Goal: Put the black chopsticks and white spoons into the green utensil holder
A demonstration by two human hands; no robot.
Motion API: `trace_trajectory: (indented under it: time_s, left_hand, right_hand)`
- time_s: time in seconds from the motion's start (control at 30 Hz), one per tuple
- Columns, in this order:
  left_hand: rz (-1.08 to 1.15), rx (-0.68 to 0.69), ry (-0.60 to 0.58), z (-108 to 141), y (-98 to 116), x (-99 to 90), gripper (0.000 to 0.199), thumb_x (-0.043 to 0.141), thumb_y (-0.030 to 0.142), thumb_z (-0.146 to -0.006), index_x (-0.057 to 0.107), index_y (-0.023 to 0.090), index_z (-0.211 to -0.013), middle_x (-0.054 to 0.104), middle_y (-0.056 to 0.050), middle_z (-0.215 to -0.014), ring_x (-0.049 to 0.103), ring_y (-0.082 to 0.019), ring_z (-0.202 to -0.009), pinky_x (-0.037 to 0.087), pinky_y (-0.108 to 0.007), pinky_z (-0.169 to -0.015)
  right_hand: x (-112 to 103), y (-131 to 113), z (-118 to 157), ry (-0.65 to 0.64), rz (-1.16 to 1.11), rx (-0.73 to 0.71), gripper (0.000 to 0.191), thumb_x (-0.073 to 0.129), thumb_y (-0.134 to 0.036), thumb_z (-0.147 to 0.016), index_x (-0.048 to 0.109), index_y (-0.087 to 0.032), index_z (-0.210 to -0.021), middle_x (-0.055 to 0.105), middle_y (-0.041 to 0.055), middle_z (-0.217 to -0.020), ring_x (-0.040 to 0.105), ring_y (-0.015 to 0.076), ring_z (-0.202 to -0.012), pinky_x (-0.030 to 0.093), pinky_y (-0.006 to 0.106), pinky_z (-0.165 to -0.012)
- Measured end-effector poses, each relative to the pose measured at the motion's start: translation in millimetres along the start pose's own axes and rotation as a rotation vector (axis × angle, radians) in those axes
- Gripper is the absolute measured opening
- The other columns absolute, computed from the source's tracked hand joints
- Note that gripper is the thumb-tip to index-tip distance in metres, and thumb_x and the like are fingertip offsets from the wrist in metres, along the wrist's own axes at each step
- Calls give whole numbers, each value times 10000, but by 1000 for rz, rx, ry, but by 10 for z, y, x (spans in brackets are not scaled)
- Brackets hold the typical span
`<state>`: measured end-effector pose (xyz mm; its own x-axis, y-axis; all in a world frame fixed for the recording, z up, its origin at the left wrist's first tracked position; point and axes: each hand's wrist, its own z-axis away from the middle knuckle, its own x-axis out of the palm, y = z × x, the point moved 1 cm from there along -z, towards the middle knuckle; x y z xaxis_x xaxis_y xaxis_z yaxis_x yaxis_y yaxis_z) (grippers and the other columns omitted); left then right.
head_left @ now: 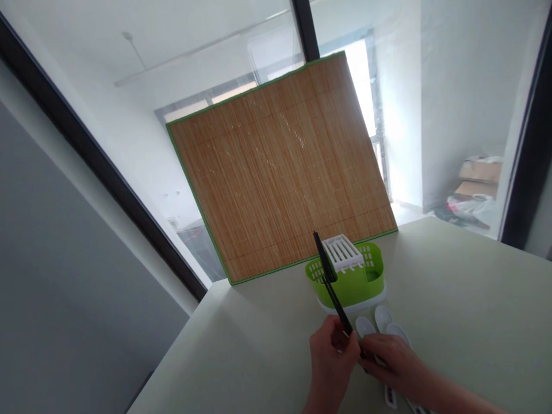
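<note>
My left hand [334, 353] and my right hand [390, 359] are both closed on a pair of black chopsticks [337, 305], held tilted just in front of a green utensil holder [353, 288]. More black chopsticks [323, 256] stand in the holder's left compartment. A white slotted rack with small hooks [342, 253] sits on the middle of the holder, and its right compartment shows an open front. Several white spoons [382, 317] lie on the table by my right hand, their handles partly hidden under it.
A bamboo mat with green edging [280, 172] leans upright against the glass behind the holder. The pale table [466, 299] has its left edge running diagonally. Beyond the glass, cardboard boxes [480, 172] are stacked at the right.
</note>
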<state>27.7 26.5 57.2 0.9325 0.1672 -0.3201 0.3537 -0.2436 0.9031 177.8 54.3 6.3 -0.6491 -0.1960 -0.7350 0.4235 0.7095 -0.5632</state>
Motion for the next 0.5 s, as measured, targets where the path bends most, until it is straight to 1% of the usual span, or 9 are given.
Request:
trace_trajectory:
  time_s: [0.1,0.2,0.33,0.5]
  left_hand:
    - [-42,55,-25,24,-8,-13,40,562,176,-756,588,173,-787,589,20,-667,536,-87,-585,446,-177,-542]
    - [-52,88,-32,35,13,-41,66,569,160,-752,612,176,-800,611,13,-686,555,-93,-615,466,-182,-577]
    - [19,61,4,37,27,-90,82,579,211,-793,639,177,-836,632,-1,-716,574,-100,-628,478,-187,-575]
    - [123,45,-8,37,48,-147,122,609,265,-804,673,179,-862,647,-16,-762,585,-107,-639,489,-195,-571]
  right_hand:
    - [34,35,6,-8,-4,-22,176,457,-312,-919,535,-210,-799,607,-1,-749,543,133,-657,368,239,-604]
    - [66,53,19,-29,21,-44,125,454,-261,-907,548,-203,-848,610,20,-790,566,159,-716,391,258,-645]
    - [68,37,28,-45,133,-56,97,483,-233,-876,523,-204,-792,595,27,-776,553,179,-717,374,278,-627]
    - [46,16,26,-40,179,-65,134,492,-235,-884,486,-208,-752,580,20,-765,535,181,-743,349,282,-639]
